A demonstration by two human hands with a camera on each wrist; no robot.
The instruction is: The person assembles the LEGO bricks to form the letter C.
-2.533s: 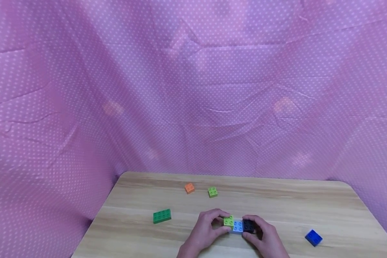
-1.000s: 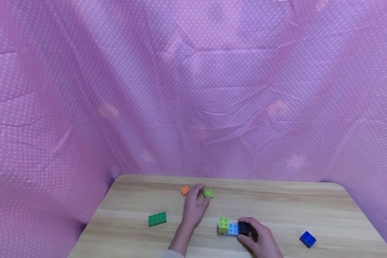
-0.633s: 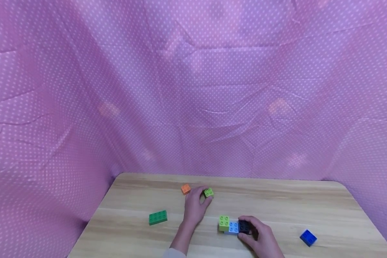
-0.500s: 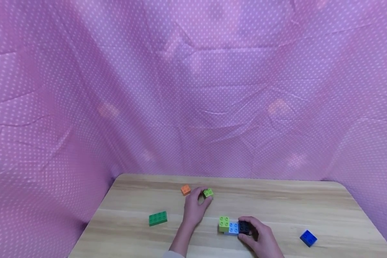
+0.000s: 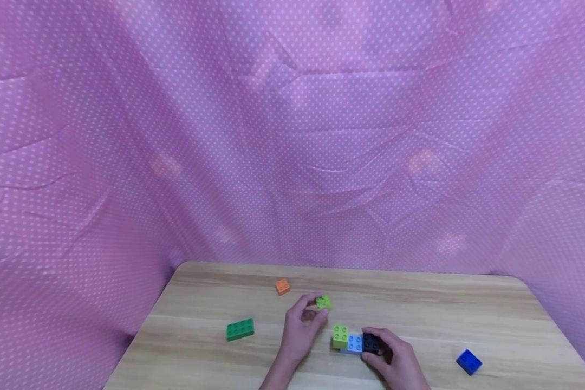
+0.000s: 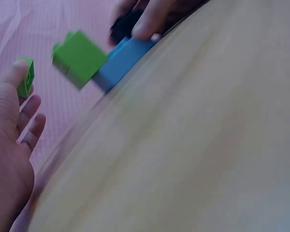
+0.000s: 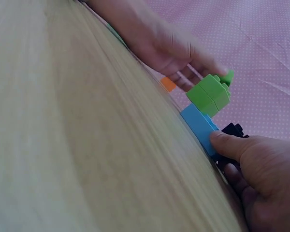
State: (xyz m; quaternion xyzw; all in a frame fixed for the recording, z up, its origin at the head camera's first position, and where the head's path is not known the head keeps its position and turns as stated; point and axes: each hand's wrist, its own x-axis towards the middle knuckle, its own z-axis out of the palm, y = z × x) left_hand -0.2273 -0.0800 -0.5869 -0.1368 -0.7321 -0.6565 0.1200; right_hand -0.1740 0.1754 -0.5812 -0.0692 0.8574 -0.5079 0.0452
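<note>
My left hand pinches a small lime green building brick between thumb and fingers, lifted off the table; in the left wrist view its hollow underside shows. To the right, a joined group rests on the table: a light blue brick at the bottom, lime green bricks stacked over its left end, and a black brick on its right end. With thumb and fingers my right hand grips the group at the black brick. In the right wrist view that thumb lies against the light blue brick's side.
An orange brick lies near the back of the wooden table. A long green brick sits at the left, a dark blue brick at the right. A pink dotted cloth hangs around the table's back and sides.
My left hand let go of the joined bricks, reached to the back, took the loose lime green brick and now carries it toward me. My right hand keeps its hold on the group.
</note>
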